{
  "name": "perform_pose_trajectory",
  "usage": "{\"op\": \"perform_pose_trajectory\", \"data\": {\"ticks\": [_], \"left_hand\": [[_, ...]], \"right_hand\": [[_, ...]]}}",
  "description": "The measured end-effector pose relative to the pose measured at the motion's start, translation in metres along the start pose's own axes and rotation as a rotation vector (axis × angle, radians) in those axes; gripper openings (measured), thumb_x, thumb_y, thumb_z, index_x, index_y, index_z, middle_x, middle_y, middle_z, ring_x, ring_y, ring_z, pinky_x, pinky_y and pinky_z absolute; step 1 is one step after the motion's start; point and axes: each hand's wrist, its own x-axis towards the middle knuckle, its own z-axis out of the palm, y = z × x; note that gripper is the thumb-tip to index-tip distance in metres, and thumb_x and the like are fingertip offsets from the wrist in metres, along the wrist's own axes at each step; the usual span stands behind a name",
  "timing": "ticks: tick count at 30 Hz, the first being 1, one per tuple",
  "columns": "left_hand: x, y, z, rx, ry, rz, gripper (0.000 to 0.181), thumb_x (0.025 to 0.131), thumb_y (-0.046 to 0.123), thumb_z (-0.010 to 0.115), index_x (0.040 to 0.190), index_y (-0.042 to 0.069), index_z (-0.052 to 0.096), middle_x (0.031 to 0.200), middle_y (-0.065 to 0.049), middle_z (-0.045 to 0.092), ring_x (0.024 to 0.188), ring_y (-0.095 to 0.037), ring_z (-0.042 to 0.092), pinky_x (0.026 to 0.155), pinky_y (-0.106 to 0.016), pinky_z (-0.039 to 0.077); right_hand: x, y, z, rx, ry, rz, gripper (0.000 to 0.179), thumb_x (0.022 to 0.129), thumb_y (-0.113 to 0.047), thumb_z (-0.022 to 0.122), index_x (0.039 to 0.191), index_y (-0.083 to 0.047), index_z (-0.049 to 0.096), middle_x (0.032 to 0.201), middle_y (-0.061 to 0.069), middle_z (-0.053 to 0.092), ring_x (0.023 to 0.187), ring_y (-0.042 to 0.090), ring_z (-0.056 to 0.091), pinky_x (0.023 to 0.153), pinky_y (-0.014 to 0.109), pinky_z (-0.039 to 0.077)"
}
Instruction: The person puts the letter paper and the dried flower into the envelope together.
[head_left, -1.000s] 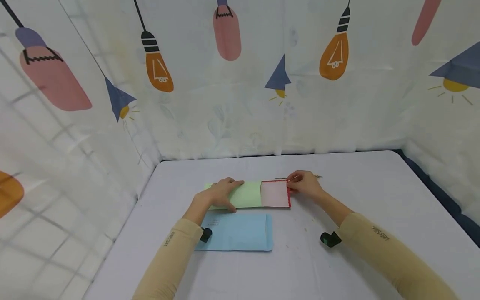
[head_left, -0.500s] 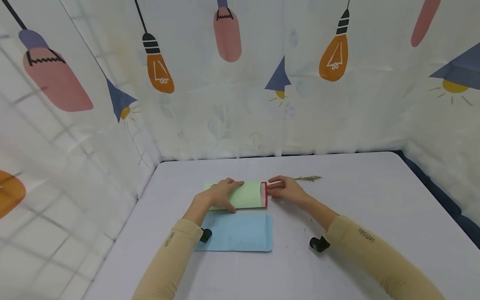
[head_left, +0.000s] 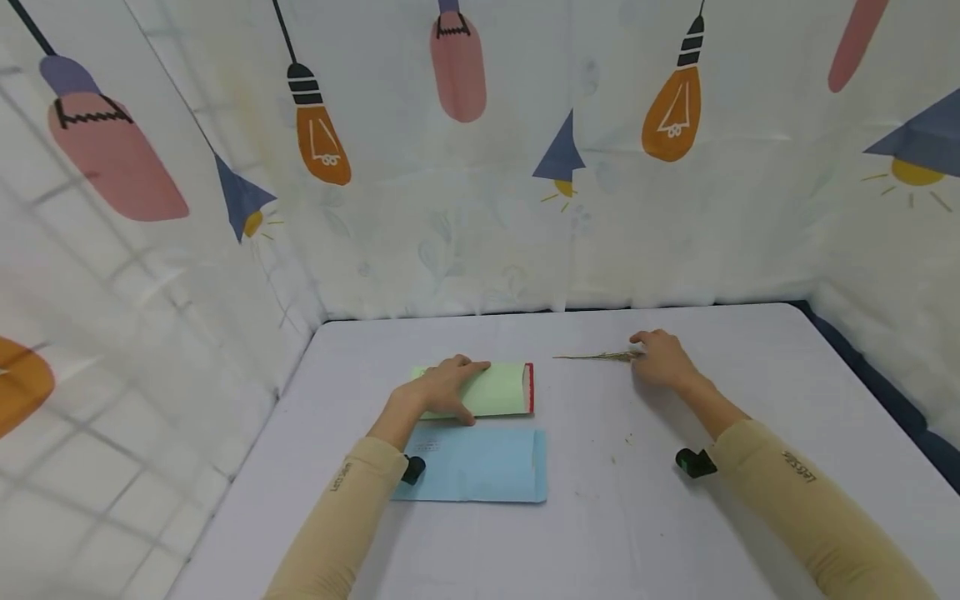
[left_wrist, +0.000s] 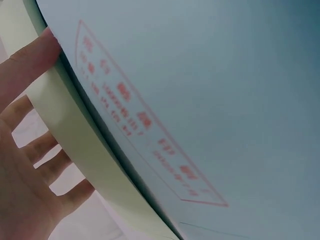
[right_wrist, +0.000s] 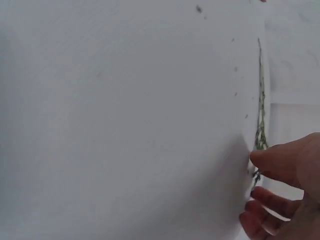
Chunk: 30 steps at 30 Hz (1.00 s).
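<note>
My left hand (head_left: 441,388) rests on a light green envelope (head_left: 501,392), its fingers spread. A pale strip with a red edge (head_left: 530,387) shows at the envelope's right end. In the left wrist view the left thumb (left_wrist: 35,62) lies over the pale green edge, beside a blue surface with red printing. My right hand (head_left: 664,362) is at the right end of a thin dried sprig (head_left: 592,357). In the right wrist view, a gap shows between the right thumb (right_wrist: 280,160) and the other fingers, around the sprig's bushy end.
A light blue envelope (head_left: 480,467) lies just in front of the green one on the white table (head_left: 600,542). Small plant crumbs (head_left: 628,438) are scattered right of the envelopes. A curtain (head_left: 480,233) printed with lamps hangs behind the table.
The red-edged pale panel went leftward into the green envelope, leaving a narrow strip showing. My right hand then left it and moved right to the sprig. My left hand stayed in place.
</note>
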Motion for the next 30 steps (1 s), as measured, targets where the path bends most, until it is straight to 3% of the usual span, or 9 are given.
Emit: {"op": "perform_pose_trajectory", "data": {"ticks": [4,7,11,14,20,30], "left_hand": [[0.000,0.000,0.000,0.002,-0.008,0.002,0.099,0.078,0.035,0.090,0.161,0.027,0.037,0.155,-0.010,0.039,0.136,-0.034,0.042,0.104,-0.061,0.040],[0.000,0.002,-0.001,-0.007,-0.005,0.015,0.098,0.079,0.034,0.090,0.161,0.027,0.036,0.156,-0.011,0.038,0.137,-0.035,0.041,0.105,-0.061,0.040],[-0.001,0.004,-0.003,-0.013,0.001,0.008,0.098,0.079,0.034,0.090,0.161,0.026,0.037,0.155,-0.011,0.039,0.137,-0.035,0.041,0.105,-0.061,0.039],[-0.002,0.005,-0.004,-0.015,0.002,0.001,0.098,0.078,0.034,0.091,0.160,0.025,0.038,0.155,-0.012,0.039,0.137,-0.034,0.041,0.106,-0.061,0.039],[-0.001,0.002,-0.002,-0.009,-0.001,0.008,0.099,0.078,0.034,0.091,0.161,0.026,0.037,0.155,-0.011,0.039,0.138,-0.034,0.040,0.106,-0.062,0.038],[-0.002,0.002,0.000,0.001,0.004,0.006,0.099,0.078,0.034,0.091,0.161,0.025,0.037,0.153,-0.012,0.041,0.135,-0.036,0.043,0.104,-0.062,0.040]], "right_hand": [[-0.003,0.011,-0.002,-0.040,-0.073,-0.024,0.017,0.095,-0.002,0.064,0.108,0.006,0.071,0.105,0.024,0.068,0.101,0.043,0.062,0.087,0.056,0.050],[-0.007,0.013,-0.003,0.009,-0.033,-0.041,0.010,0.096,-0.002,0.067,0.101,0.002,0.074,0.095,0.014,0.069,0.091,0.034,0.063,0.078,0.050,0.052],[-0.011,0.011,-0.007,0.041,0.015,-0.061,0.009,0.096,-0.005,0.070,0.101,-0.001,0.076,0.093,0.010,0.071,0.088,0.031,0.064,0.076,0.047,0.052],[-0.012,0.007,-0.007,0.054,-0.012,-0.074,0.009,0.095,-0.006,0.072,0.101,-0.002,0.078,0.092,0.007,0.072,0.085,0.028,0.065,0.075,0.044,0.052],[-0.013,-0.018,0.006,0.054,-0.100,-0.111,0.007,0.093,-0.004,0.072,0.096,-0.005,0.079,0.086,0.000,0.070,0.078,0.019,0.062,0.071,0.038,0.051],[0.004,-0.072,0.054,0.083,-0.162,-0.179,0.009,0.090,-0.003,0.075,0.096,-0.009,0.073,0.083,-0.005,0.068,0.079,0.013,0.062,0.075,0.037,0.053]]}}
